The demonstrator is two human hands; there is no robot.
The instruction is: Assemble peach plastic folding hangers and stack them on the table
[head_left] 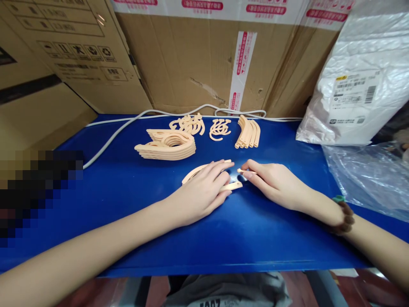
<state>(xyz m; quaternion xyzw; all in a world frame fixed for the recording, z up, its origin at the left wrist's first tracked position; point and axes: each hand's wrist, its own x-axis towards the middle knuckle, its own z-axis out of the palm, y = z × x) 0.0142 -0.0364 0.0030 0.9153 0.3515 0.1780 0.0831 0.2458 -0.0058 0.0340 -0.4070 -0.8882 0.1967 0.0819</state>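
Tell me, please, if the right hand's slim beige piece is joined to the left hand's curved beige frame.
Apart: blue tabletop shows between the slim beige piece and the curved beige frame.

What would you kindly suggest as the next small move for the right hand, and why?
I would probably ease the small pale piece leftward, toward the larger pale piece: the right hand pinches the small one, the left hand lies over the larger one, and blue tabletop shows between the two.
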